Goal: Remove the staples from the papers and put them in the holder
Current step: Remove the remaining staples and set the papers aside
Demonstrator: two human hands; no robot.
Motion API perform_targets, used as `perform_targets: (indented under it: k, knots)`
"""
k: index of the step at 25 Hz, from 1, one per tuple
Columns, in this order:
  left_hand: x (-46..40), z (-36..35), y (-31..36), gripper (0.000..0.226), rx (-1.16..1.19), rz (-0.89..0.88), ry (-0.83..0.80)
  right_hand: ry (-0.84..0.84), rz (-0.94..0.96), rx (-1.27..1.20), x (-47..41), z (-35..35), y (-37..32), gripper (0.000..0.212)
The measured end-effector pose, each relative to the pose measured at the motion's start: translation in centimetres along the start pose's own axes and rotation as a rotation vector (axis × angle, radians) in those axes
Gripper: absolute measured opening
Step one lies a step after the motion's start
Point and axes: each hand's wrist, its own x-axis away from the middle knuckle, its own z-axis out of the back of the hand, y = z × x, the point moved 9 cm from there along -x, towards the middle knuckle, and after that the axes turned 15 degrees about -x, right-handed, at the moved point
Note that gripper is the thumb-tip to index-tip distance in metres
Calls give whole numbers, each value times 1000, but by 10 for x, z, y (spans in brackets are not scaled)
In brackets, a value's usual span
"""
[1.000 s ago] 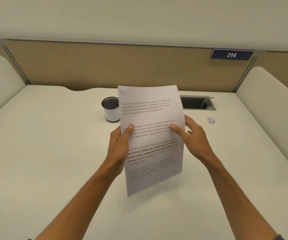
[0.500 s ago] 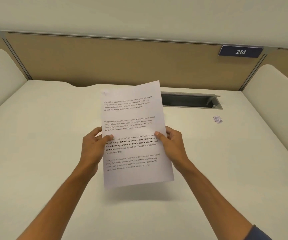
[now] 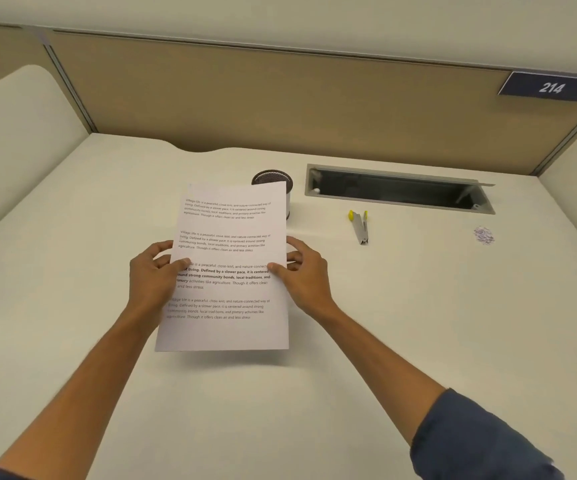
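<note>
Both hands hold the papers [image 3: 226, 268] above the desk [image 3: 72, 258], near its centre. The left hand [image 3: 152, 275] grips the left edge, thumb on the printed face and fingers [image 3: 162, 247] curled behind. The right hand [image 3: 306, 275] grips the right edge the same way, thumb on the face, fingers behind the sheet. The sheet stands tilted up toward the camera, its lower edge clear of the desk.

The holder [image 3: 281, 183], a mesh cup, stands at 12 o'clock from the papers, largely hidden behind their upper right corner. The staple remover [image 3: 361, 226], grey with yellow grips, lies at 2 o'clock, well apart from both hands. A small heap of staples [image 3: 483, 235] lies farther out at 3 o'clock. A cable slot [image 3: 397, 190] opens in the desk beyond the remover.

No staple can be made out on the papers; the upper left corner is too blurred to tell.

Risks, as judged from this position:
- Sheets held only at the edges may slip apart or sag when one hand lets go to reach the remover.
- Lowering the papers forward could knock the holder over.
- Loose staples could be swept into the cable slot or off the desk.
- Pulling a staple without flat support may tear the corner.
</note>
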Motion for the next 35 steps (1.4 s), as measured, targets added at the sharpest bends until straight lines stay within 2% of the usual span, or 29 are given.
perform_targets:
  k: [4, 11, 15, 18, 20, 23, 25, 35]
  knots:
    - [-37, 23, -26, 36, -89, 27, 43, -72, -29, 1, -15, -41, 15, 78]
    - [-84, 42, -54, 37, -275, -2, 112, -150, -105, 35, -35, -93, 45, 64]
    - [-98, 47, -58, 40, -417, -68, 183, -152, -98, 238, -43, -113, 61, 54]
    - [-105, 45, -59, 45, -678, -227, 209, -219, -35, 473, -43, -126, 63, 50]
    - [-105, 34, -63, 48, -876, -331, 162, -233, 35, 620, -41, -130, 62, 48]
    - [-105, 21, -76, 73, -1069, -391, 76, -248, 109, 709, -40, -136, 62, 45]
    - [-105, 20, -79, 82, -1103, -407, 82, -256, 118, 725, -41, -140, 62, 45]
    - [-115, 27, -80, 87, -1098, -394, 75, -255, 131, 763, -50, -152, 62, 46]
